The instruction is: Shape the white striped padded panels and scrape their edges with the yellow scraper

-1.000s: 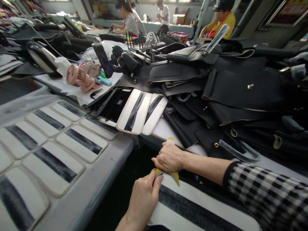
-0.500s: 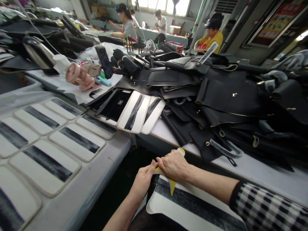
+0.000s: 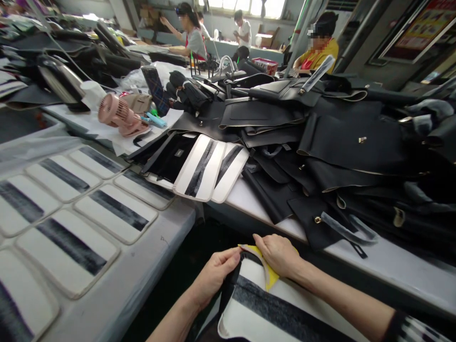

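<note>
A white panel with a dark band (image 3: 281, 299) and a black edge piece (image 3: 228, 289) lies in front of me at the bottom of the head view. My left hand (image 3: 217, 273) is closed in a pinch at the panel's far left corner, thumb and fingertips on the black edge. A curved yellow strip (image 3: 271, 278), pale on its other face, arches over the panel from that corner. Closed round the strip is my right hand (image 3: 280, 254), just right of the left hand. The fingers hide much of the strip's far part.
Several white panels with dark bands (image 3: 117, 209) lie on the left table (image 3: 167, 237). Across a dark gap, two similar panels (image 3: 197, 168) and a heap of black leather pieces (image 3: 342, 133) cover the other table. A pink fan (image 3: 119, 114) and a kettle (image 3: 59, 78) stand behind.
My right hand has moved to the right, apart from the left, and more of the yellow strip shows between them. My left hand has shifted slightly right. The view has tilted a little.
</note>
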`<state>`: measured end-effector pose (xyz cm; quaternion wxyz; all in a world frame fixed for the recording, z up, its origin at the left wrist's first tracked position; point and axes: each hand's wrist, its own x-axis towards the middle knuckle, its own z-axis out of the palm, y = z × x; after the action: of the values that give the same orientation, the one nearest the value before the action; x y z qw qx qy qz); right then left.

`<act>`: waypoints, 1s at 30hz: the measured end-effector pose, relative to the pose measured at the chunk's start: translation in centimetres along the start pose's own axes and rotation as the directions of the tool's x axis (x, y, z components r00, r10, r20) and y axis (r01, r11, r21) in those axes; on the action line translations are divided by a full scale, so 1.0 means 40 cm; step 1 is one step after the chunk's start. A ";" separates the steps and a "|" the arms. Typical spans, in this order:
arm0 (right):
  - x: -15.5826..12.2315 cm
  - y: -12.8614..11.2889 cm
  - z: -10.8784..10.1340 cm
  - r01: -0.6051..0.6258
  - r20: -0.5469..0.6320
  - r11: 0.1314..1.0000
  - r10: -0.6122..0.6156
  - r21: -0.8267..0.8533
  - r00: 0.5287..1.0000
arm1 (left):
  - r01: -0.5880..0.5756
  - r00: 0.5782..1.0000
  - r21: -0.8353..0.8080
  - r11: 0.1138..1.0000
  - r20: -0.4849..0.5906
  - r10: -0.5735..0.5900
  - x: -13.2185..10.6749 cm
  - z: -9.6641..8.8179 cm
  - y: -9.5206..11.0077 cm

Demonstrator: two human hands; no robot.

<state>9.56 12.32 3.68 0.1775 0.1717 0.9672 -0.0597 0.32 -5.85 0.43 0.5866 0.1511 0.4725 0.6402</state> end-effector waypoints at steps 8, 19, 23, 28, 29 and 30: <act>-0.027 -0.051 -0.037 -0.073 -0.031 0.997 0.074 0.023 0.997 | 0.009 0.996 0.167 0.986 -0.090 0.006 -0.013 0.016 0.020; 0.027 -0.050 -0.058 -0.092 -0.029 0.991 0.095 0.095 0.995 | 0.016 0.997 0.251 0.968 -0.080 0.004 0.059 -0.007 0.050; 0.044 0.013 -0.086 -0.205 -0.044 0.951 0.221 0.233 0.974 | -0.005 0.996 0.230 0.973 -0.087 0.026 0.103 -0.021 0.057; -0.047 0.106 -0.119 -0.219 0.018 0.793 0.255 0.569 0.967 | 0.031 0.988 0.019 0.999 -0.150 -0.028 0.124 -0.038 0.014; -0.080 0.113 -0.116 -0.189 0.036 0.688 0.231 0.700 0.972 | 0.061 0.983 -0.036 0.997 -0.171 -0.066 0.118 -0.045 -0.010; -0.116 0.114 -0.108 -0.157 0.055 0.529 0.204 0.834 0.977 | 0.096 0.974 -0.087 0.992 -0.197 -0.112 0.107 -0.053 -0.039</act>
<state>13.84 15.90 9.14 0.0561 0.3356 0.8036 -0.4884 -1.47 -3.13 -3.42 0.5739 0.0381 0.5117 0.6382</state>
